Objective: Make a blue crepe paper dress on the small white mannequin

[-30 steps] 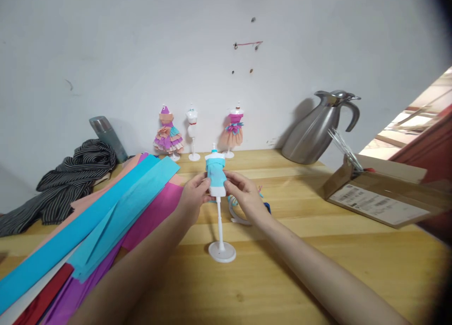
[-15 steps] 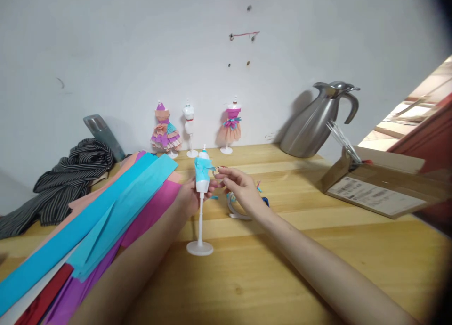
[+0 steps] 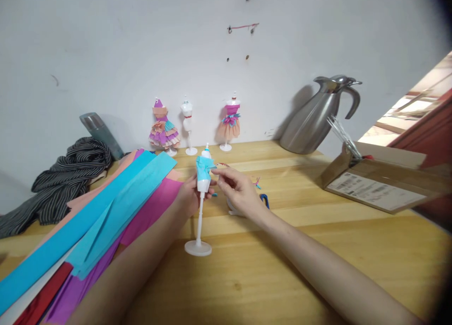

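A small white mannequin (image 3: 202, 185) on a thin stand with a round base is upright, tilted slightly, in front of me. Light blue paper (image 3: 204, 168) wraps its chest, with a loose end sticking out to the right. My left hand (image 3: 190, 195) is closed round the mannequin from behind, its fingertips showing at the right side. At the paper's loose end, the thumb and forefinger of my right hand (image 3: 236, 187) are bent close together; whether they pinch the paper is too small to make out.
Coloured paper strips (image 3: 88, 212) and a striped cloth (image 3: 72, 179) lie left. Behind stand a ruffled-dress mannequin (image 3: 164, 132), a bare one (image 3: 187, 122) and a pink-topped one (image 3: 231, 122). Right are a steel jug (image 3: 310, 120), a cardboard box (image 3: 377, 188) and a blue handle (image 3: 264, 201).
The mannequin's top has tipped slightly right. My right hand has shifted a little, and its thumb and forefinger are lower against the paper's edge. The view has moved slightly.
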Tool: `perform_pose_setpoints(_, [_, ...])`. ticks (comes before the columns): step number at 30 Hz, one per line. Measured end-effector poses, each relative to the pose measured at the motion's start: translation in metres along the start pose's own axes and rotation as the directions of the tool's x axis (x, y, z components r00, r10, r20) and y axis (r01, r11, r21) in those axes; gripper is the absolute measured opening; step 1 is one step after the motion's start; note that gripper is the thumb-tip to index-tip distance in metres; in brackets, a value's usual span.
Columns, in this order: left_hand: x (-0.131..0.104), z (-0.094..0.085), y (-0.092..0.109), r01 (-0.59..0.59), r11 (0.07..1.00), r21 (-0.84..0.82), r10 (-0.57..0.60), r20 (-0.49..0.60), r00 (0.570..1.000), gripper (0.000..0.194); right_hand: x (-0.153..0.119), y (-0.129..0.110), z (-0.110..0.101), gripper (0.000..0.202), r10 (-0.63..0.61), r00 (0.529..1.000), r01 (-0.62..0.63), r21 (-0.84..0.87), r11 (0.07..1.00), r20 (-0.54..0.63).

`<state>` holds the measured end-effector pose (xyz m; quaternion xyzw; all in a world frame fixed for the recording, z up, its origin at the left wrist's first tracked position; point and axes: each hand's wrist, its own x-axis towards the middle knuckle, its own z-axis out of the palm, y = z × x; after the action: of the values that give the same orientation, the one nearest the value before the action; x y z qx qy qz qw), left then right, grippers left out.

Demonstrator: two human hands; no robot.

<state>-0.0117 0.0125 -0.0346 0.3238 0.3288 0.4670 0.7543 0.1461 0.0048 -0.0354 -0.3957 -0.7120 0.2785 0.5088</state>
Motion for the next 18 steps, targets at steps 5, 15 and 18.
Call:
perform_pose_setpoints(5, [0.007, 0.000, -0.002, -0.052, 0.999, -0.002, 0.052, -0.026, 0.998, 0.011, 0.003, 0.002, -0.004, 0.032, 0.042, 0.997, -0.044, 0.026, 0.999, 0.067])
perform_pose_setpoints(15, [0.012, -0.001, 0.005, -0.305, 0.951, -0.053, 0.298, -0.108, 0.948, 0.012, -0.001, -0.003, -0.006, 0.025, 0.383, 0.744, -0.402, -0.091, 0.911, 0.548])
perform_pose_setpoints(18, [0.007, 0.004, 0.006, -0.279, 0.958, -0.064, 0.273, -0.096, 0.957, 0.009, -0.005, -0.002, 0.001, 0.016, 0.380, 0.650, -0.521, 0.022, 0.853, 0.658])
